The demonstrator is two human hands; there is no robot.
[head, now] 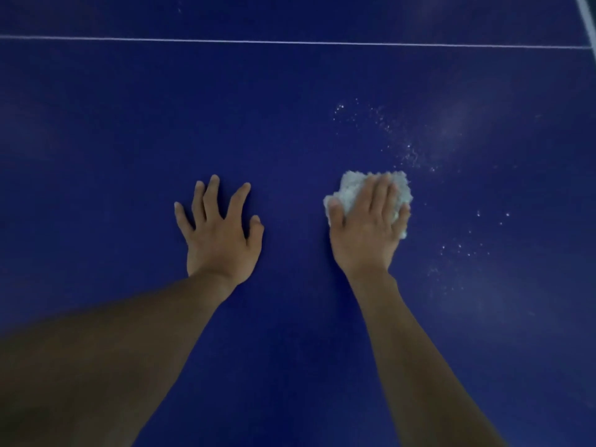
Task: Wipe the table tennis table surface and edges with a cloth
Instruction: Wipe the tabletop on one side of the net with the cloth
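– Two hands were on the blue desk (pixel 290 124), weren't they? What was each doing?

– The left hand (pixel 222 233) lay palm down on the bare surface with its fingers spread, and it held nothing. It looked like a brace. The right hand (pixel 367 227) lay just beside it on a bunched white cloth (pixel 351 185). Its fingers were nearly straight and pressed the cloth down rather than gripping it, with the thumb against one side of the wad.

– Where was the cloth on the desk?

– On the playing surface, well short of the thin white line (pixel 290 42) across the top of the view. A broader white stripe (pixel 585 14) showed at the far right corner.

– How much of the wiping looked done?

– Some, I judged, but far from all. Around and between the hands the blue was even and dark. To the right of the cloth, a scatter of white specks (pixel 409 153) ran up and away from it, more sat lower down, and pale hazy patches lay beyond them. That side looked unwiped.

– And the edges?

– No edge of the desk was in view, so I couldn't tell. I counted them as left to do, along with the speckled stretch.
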